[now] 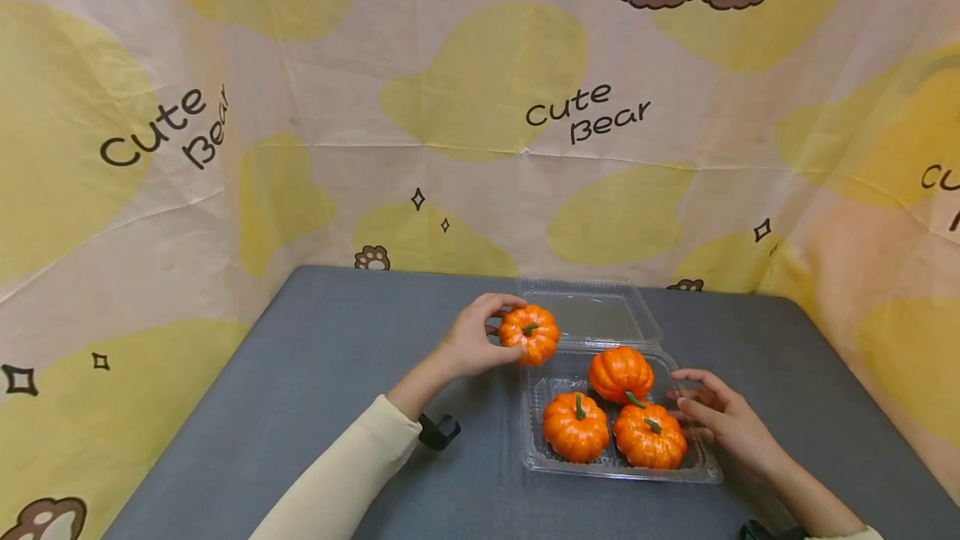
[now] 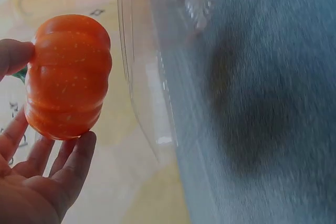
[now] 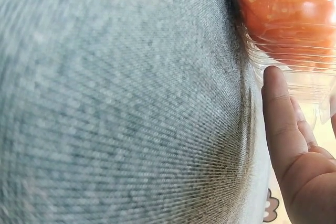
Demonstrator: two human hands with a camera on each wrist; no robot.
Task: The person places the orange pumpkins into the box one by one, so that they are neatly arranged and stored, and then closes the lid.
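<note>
From where I stand, taking the clear plastic tray [image 1: 555, 375] as a clock face with its far side at twelve, the person's left hand [image 1: 474, 343] is at about ten o'clock, holding an orange pumpkin [image 1: 530, 333] clear of the surface, by the tray's far left corner at eleven. The grip is a pinch as wide as the pumpkin: the left wrist view shows the thumb pressed to the stem side and the fingertips against the rim opposite. Its short green stem faces up toward the head camera. Three more orange pumpkins sit inside the tray: the far pumpkin [image 1: 619, 370] just past twelve, its stem pointing down toward five; the near-left pumpkin [image 1: 575, 433] at eight, its stem toward twelve; and the near-right pumpkin [image 1: 651, 440] at four. The right hand [image 1: 726, 422] is at three o'clock, fingers loosely spread and gripping nothing, the fingertips right by the tray's outer wall; I can't tell whether they press on it. The transparent lid [image 1: 606, 319] lies folded back at twelve, joined along the tray's far edge. Everything rests on a grey-covered table [image 1: 360, 332], and a pink and yellow printed cloth [image 1: 330, 98] reading "Cute Bear" hangs behind and along the sides.
</note>
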